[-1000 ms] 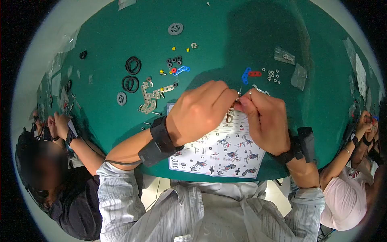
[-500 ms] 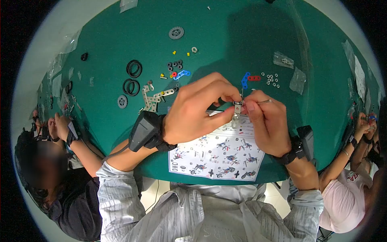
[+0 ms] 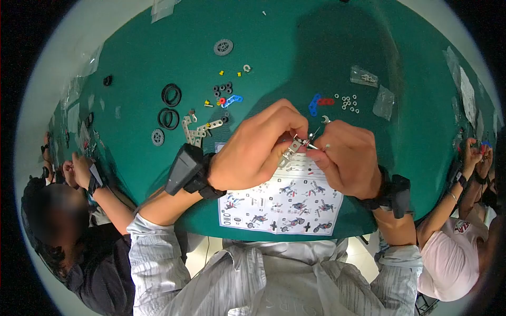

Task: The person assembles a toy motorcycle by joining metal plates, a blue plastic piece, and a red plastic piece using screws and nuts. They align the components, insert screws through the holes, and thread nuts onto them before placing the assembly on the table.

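Left hand: the left hand [image 3: 258, 150] is closed narrowly, with thumb and fingertips pinched on the lower end of a perforated metal strip [image 3: 291, 148].
Right hand: the right hand [image 3: 345, 158] is closed as well, its thumb and forefinger pressed to the upper end of the same strip; whether a screw is also pinched there cannot be told.
Strip: it is held tilted in the air between both hands, just above the top edge of the instruction sheet [image 3: 279, 203].
Sheet: it is laid flat on the green table [image 3: 295, 58], at the near edge, partly covered by the hands.
Wrists: a black wrist device [image 3: 184, 168] is worn on the left forearm, and another is strapped to the right.
Beyond the left hand: loose metal strips [image 3: 197, 129], two black rubber rings [image 3: 169, 105], a grey gear wheel [image 3: 223, 47] and a blue plastic piece [image 3: 232, 99] are spread out.
Beyond the right hand: a small spanner [image 3: 325, 119], white nuts [image 3: 348, 102] and clear plastic bags [image 3: 383, 96] are seen.
Sides: other people's hands [image 3: 79, 168] are seen at the table's far left and far right.
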Demonstrator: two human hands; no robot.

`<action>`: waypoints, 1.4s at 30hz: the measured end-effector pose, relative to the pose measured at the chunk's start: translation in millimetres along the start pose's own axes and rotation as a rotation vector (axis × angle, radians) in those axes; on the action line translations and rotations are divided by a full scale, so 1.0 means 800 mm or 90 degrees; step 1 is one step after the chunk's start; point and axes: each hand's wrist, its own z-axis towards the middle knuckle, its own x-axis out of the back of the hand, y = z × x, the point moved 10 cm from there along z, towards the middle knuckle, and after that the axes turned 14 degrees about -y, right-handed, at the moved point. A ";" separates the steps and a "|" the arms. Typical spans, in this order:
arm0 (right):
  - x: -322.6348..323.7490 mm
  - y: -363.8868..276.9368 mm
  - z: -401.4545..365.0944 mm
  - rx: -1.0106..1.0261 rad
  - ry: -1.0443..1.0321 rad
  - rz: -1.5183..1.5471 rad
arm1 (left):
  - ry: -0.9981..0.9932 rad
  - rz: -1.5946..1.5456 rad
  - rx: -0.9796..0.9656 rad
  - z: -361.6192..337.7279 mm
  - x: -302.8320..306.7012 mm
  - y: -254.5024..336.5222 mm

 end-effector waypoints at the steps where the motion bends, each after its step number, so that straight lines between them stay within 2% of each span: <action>1: -0.001 -0.001 0.001 0.000 0.000 -0.014 | 0.007 -0.022 0.009 0.000 0.001 -0.002; 5: 0.002 0.000 0.003 0.004 0.008 -0.022 | 0.022 -0.057 0.014 -0.001 0.007 -0.006; 11: -0.008 0.011 0.002 -0.053 -0.013 0.130 | 0.072 -0.007 0.031 -0.005 0.010 0.000; 20: 0.001 0.011 0.004 -0.034 0.009 0.128 | 0.069 -0.064 0.002 -0.005 0.013 0.000; 23: -0.015 0.037 -0.002 -0.107 0.019 0.270 | 0.059 -0.321 0.127 -0.010 -0.002 -0.046; 26: -0.034 0.054 -0.008 -0.193 -0.006 0.374 | 0.049 -0.366 0.186 -0.011 -0.007 -0.056; 29: -0.025 0.055 -0.010 -0.202 0.025 0.367 | 0.050 -0.414 0.156 -0.007 -0.006 -0.051; 32: -0.009 0.042 -0.005 -0.150 0.044 0.249 | 0.035 -0.461 0.107 -0.003 0.000 -0.045; 35: 0.002 0.021 0.001 -0.086 0.032 0.147 | 0.058 -0.368 0.051 -0.003 0.005 -0.037; 42: 0.008 -0.010 -0.004 0.042 0.082 -0.023 | 0.081 -0.421 0.059 -0.004 0.000 -0.034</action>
